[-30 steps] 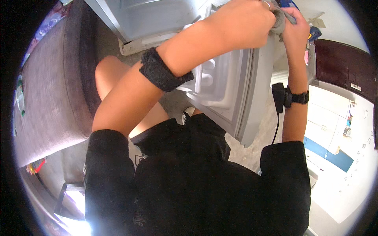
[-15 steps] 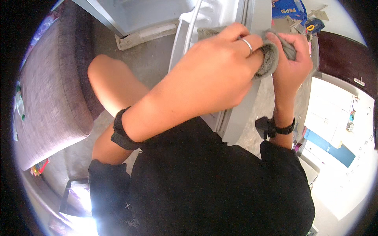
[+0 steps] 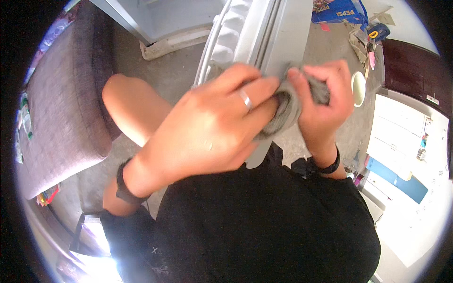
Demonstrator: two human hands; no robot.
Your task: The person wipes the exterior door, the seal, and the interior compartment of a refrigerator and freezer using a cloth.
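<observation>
A grey cloth (image 3: 286, 113), folded and bunched, is gripped on both sides of the open fridge door (image 3: 282, 37). My left hand (image 3: 212, 118), wearing a ring, is closed on its left part, with the fingertips hidden behind the folds. My right hand (image 3: 328, 101) is closed on the right part, thumb pressed against the fabric. The cloth straddles the door's edge between the hands. On the inner side, the white door shelf (image 3: 231, 40) with rounded hollows lies just beyond my left hand.
At the left stands a grey padded sofa (image 3: 66, 108). The fridge body (image 3: 165, 19) is ahead. A blue bag (image 3: 342, 12) lies at the far right, with a pale bowl-like container (image 3: 358, 89) nearer. A dark red cabinet (image 3: 415, 70) stands at the right.
Both hands have come nearer to me and a little left, drawing the cloth along the door's edge. The door has swung slightly, and the pale container now shows beside my right hand.
</observation>
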